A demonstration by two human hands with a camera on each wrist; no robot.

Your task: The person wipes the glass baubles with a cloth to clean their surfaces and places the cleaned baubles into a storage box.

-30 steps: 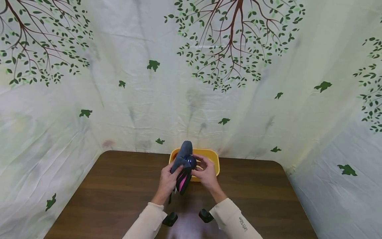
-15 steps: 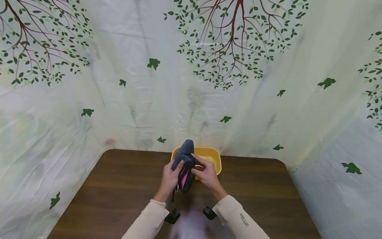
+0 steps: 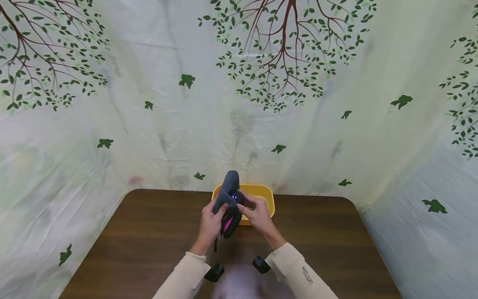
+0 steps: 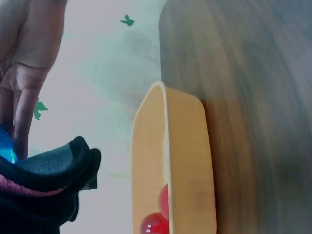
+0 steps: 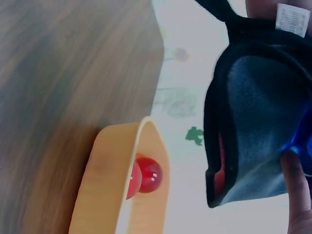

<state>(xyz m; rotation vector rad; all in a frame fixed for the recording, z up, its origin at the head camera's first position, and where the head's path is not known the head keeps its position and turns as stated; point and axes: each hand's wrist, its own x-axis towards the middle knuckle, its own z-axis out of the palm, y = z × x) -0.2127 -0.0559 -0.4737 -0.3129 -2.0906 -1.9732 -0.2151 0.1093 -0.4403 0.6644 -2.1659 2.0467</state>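
Note:
A blue-grey fabric pouch [image 3: 226, 195] with black edging and a pink lining is held up over the near side of the yellow bin. My left hand [image 3: 210, 226] grips its left side, thumb on the front. A shiny dark blue ball [image 3: 237, 197] shows at the pouch's right side, partly covered by fabric and fingers. My right hand [image 3: 259, 214] pinches the ball there. In the right wrist view a fingertip touches the blue ball [image 5: 304, 141] against the pouch [image 5: 258, 122], and a white tag [image 5: 292, 19] hangs beside the other hand.
The yellow bin [image 3: 263, 191] stands at the far edge of the brown wooden table [image 3: 157, 232]. Red balls [image 5: 149, 174] lie inside it, seen in both wrist views. Behind the table hangs a pale cloth [image 3: 168, 137] printed with trees and leaves.
Half a second ago fabric mostly hid the blue ball; now it shows again at the pouch's right side, under my right fingers. My left hand keeps its grip on the pouch.

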